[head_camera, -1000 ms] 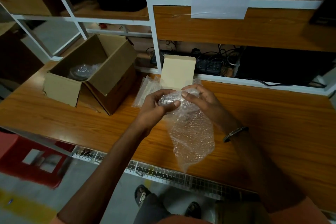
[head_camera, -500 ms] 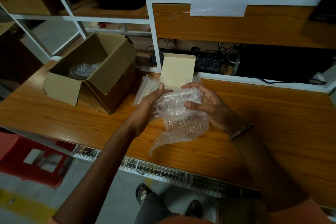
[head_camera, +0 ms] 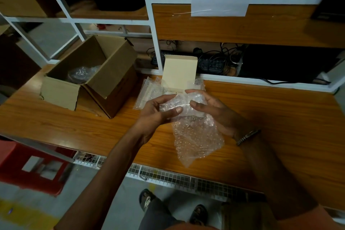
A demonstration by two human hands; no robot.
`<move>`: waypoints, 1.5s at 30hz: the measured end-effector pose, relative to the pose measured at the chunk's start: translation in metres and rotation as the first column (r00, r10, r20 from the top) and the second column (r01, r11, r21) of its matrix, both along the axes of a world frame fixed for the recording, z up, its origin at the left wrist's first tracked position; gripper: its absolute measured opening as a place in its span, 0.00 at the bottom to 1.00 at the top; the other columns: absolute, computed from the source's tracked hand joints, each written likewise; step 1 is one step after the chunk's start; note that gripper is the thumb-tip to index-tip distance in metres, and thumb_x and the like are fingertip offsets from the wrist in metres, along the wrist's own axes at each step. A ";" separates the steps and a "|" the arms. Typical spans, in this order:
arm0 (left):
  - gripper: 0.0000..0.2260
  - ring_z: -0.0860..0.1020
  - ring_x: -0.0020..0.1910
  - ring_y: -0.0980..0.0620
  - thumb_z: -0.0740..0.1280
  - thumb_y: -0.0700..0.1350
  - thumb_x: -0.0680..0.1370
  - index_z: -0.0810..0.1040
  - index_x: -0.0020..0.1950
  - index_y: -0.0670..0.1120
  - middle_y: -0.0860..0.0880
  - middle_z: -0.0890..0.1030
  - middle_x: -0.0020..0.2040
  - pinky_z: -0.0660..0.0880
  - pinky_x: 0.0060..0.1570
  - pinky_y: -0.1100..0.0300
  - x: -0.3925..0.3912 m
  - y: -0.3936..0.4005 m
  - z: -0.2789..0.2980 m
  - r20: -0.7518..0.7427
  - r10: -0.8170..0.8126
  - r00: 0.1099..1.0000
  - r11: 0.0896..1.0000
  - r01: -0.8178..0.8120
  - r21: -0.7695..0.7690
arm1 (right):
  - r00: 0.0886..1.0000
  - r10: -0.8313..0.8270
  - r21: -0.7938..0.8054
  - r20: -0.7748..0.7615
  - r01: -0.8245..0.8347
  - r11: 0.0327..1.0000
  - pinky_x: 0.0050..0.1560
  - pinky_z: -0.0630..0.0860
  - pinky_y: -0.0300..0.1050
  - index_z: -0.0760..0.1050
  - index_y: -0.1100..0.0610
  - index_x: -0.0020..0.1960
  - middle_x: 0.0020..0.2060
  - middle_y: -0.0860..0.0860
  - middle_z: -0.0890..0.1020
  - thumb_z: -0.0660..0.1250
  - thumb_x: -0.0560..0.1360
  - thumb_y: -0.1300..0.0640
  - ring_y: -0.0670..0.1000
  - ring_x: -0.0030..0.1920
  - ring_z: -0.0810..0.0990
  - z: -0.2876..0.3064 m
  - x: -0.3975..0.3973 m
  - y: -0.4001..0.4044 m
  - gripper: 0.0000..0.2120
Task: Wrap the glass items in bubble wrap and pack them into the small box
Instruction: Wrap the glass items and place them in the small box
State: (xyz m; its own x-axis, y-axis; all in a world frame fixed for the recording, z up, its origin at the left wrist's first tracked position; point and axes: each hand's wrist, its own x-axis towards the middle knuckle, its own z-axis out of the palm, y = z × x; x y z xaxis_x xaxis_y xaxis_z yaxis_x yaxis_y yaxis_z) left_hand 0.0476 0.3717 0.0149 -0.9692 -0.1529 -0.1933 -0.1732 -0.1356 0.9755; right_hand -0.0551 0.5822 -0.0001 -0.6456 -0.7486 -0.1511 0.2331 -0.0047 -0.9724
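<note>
Over bench (head_camera: 280, 117), bubble-wrap bundle (head_camera: 182, 103) between left hand (head_camera: 155, 114) and right hand (head_camera: 216, 112)

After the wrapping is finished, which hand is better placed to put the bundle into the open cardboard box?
Left, probably. The left hand grips the bundle with thumb and fingers, and the cardboard box stands on that hand's side. The right hand would have to cross over.

left hand (head_camera: 155, 113) and right hand (head_camera: 211, 111) facing, fingers (head_camera: 197, 103) curled
</note>
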 end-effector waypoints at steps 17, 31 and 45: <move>0.20 0.86 0.60 0.41 0.71 0.53 0.83 0.82 0.66 0.39 0.43 0.88 0.59 0.83 0.59 0.49 -0.006 0.008 0.010 0.179 -0.111 0.978 0.993 0.114 -0.008 | 0.990 -0.075 -0.079 -0.118 0.066 0.995 0.58 0.83 0.46 0.80 0.56 0.61 0.67 0.48 0.79 0.78 0.70 0.65 0.44 0.63 0.82 -0.004 0.001 0.006 0.21; 0.22 0.84 0.62 0.49 0.84 0.44 0.70 0.84 0.63 0.46 0.50 0.87 0.60 0.82 0.63 0.40 -0.012 0.017 -0.017 -0.106 0.000 0.994 0.923 -0.041 -0.382 | 0.989 -0.146 -0.008 0.005 0.146 0.989 0.70 0.77 0.65 0.77 0.48 0.69 0.72 0.56 0.77 0.75 0.79 0.52 0.61 0.71 0.78 -0.019 -0.004 0.000 0.19; 0.30 0.86 0.61 0.43 0.75 0.63 0.76 0.79 0.71 0.47 0.45 0.87 0.62 0.81 0.65 0.44 -0.020 0.014 -0.003 0.257 -0.077 0.963 0.997 0.078 0.007 | 0.976 -0.102 0.033 -0.191 0.111 0.993 0.56 0.78 0.32 0.77 0.49 0.68 0.71 0.37 0.74 0.71 0.82 0.53 0.36 0.66 0.77 0.004 -0.002 0.009 0.15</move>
State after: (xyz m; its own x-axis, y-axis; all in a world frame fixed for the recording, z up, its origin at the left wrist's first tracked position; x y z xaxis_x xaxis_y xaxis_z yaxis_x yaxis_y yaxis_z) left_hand 0.0280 0.3859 0.0123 -0.8959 -0.0804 -0.4368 -0.4278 -0.1088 0.8973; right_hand -0.0567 0.5907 0.0035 -0.7413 -0.6694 -0.0494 0.0458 0.0230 -0.9987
